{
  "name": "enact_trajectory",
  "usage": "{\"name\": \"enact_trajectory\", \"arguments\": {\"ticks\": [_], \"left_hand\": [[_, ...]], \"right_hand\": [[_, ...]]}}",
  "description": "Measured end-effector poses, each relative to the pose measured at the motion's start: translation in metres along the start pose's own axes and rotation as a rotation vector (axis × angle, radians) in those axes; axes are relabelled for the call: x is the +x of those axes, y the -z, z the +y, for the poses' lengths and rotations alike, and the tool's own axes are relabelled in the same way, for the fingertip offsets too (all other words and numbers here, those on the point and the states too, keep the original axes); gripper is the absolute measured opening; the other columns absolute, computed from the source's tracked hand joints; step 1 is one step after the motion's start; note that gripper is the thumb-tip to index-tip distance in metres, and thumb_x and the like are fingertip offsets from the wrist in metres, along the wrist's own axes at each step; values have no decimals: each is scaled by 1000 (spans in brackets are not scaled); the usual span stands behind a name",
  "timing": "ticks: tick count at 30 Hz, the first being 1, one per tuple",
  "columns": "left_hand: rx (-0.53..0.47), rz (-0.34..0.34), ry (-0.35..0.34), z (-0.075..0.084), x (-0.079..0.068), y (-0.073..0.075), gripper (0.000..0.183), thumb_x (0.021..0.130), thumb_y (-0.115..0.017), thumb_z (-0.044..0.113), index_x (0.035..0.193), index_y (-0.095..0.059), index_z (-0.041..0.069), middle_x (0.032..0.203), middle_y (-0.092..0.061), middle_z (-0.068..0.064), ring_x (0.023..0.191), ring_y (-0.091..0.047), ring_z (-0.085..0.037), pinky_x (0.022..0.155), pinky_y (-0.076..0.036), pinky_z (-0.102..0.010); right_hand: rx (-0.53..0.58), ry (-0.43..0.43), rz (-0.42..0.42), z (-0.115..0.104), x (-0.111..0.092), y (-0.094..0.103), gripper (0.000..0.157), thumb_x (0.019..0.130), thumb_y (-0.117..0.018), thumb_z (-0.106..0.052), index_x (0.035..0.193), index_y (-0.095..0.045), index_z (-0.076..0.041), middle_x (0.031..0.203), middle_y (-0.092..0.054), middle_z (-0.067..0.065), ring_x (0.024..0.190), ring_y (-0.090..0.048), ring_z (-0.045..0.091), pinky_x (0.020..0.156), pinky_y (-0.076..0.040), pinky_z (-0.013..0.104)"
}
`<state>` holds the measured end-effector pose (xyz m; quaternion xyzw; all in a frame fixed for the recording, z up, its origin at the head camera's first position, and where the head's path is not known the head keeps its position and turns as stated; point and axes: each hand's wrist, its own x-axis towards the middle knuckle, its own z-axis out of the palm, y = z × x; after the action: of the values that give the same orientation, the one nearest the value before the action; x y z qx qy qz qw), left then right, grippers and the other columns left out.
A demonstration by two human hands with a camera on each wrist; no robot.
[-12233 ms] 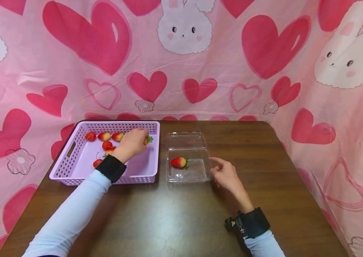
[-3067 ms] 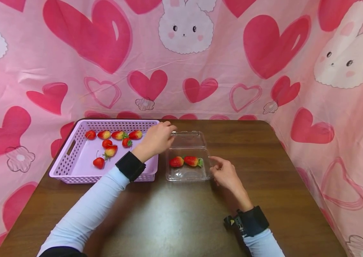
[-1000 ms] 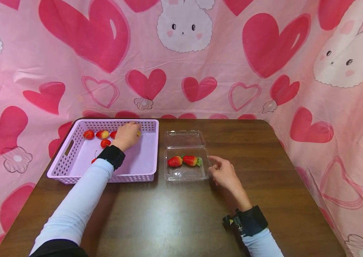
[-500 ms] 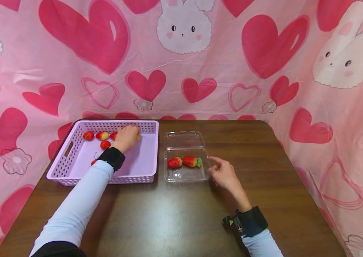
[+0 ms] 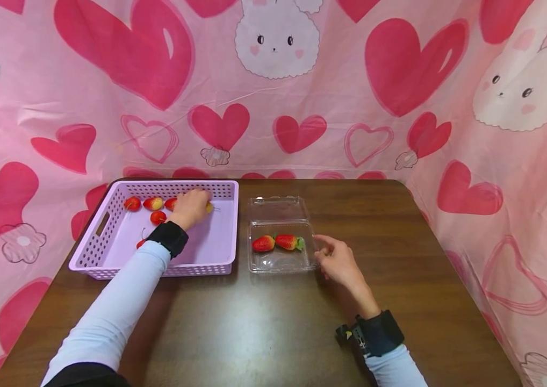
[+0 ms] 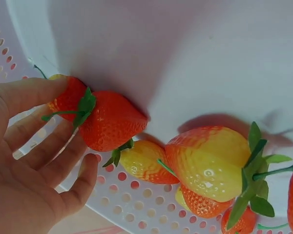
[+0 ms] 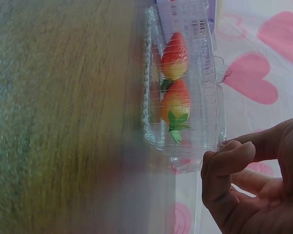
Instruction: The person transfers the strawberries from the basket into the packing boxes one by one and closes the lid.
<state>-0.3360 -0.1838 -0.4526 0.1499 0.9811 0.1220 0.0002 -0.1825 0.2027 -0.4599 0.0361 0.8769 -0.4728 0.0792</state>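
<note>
In the left part of the head view, my left hand (image 5: 191,208) reaches into the lilac basket (image 5: 227,236). Its thumb and fingers pinch a red-and-yellow toy strawberry (image 6: 71,100) by the basket's back wall, as the left wrist view shows. A larger red strawberry (image 6: 110,122) lies against that one. My right hand (image 5: 343,263) holds the right edge of an open clear plastic clamshell box (image 5: 278,263); in the right wrist view its fingers meet at the box's corner. Inside the box, two strawberries (image 5: 264,243) lie end to end.
More toy fruit remains in the basket, among it a red one (image 5: 132,203), a red-and-yellow one (image 5: 153,203) and a small red one (image 5: 158,217). The left forearm hides part of the basket. The brown wooden table (image 5: 254,333) ends at a pink heart-patterned cloth (image 5: 341,86).
Since about three seconds ago my left hand has gone from beside the clear box back into the basket. Over the last second it barely moves. My right hand stays at the box.
</note>
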Motion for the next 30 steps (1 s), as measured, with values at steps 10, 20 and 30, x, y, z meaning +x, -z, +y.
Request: {"name": "enact_trajectory", "arguments": {"ticks": [10,20,30], "left_hand": [[-15,-14,11,1,0,1,15,93,-72,8,104,-73,-2,107,-72,-24,102,-62,-45,95,-45,-67],[-1,-33,11,5,-4,0,21,91,-75,6,110,-73,-2,111,-69,-26,108,-61,-46,100,-43,-70],[26,-46,5,6,-3,-1,21,90,-74,7,110,-71,-1,112,-69,-26,107,-62,-46,94,-47,-68]], "right_hand": [[5,4,7,0,-1,0,46,100,-64,-4,146,-60,-9,76,-58,9,51,-55,22,52,-50,35],[-1,1,9,1,-1,-1,46,101,-63,-4,146,-59,-9,77,-59,9,52,-55,22,53,-50,35],[4,11,12,0,-2,0,46,100,-64,-4,146,-60,-9,76,-59,9,51,-55,21,52,-50,35]]}}
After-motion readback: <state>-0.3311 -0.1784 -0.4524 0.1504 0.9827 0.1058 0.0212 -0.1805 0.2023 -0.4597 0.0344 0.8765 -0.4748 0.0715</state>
